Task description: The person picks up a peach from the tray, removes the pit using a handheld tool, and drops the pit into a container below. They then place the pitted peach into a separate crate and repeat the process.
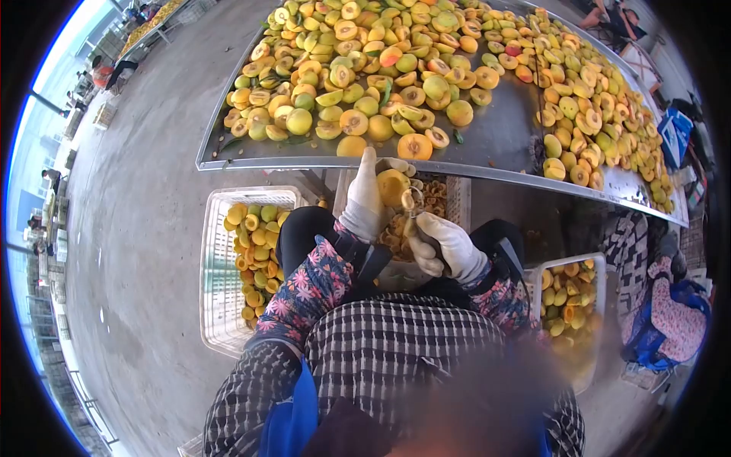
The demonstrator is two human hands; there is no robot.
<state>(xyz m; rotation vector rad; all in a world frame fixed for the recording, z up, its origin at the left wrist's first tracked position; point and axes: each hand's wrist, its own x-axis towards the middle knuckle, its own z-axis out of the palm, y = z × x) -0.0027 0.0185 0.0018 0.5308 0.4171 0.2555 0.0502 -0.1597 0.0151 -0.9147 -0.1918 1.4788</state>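
A halved yellow fruit (392, 188) lies in the gloved left hand (364, 199), just off the near edge of the metal table (499, 162); the fingers curl behind it, thumb upright. The gloved right hand (452, 245) grips a looped tool (420, 196) beside it. The flesh is probably light, bruisable and slick where cut; the rounded back offers the surest hold.

The gloved left hand (366, 199) holds a halved fruit (392, 187) at the near edge of a metal table (499, 133) — the gloved right hand (453, 245) grips a small ring-ended tool (419, 196) at its right side. Yellow fruit halves (354, 76) cover much of the table. Below it, fruit fills a left crate (211, 259) and right crate (601, 305) — a middle crate (459, 199) holds brownish scraps (434, 199).
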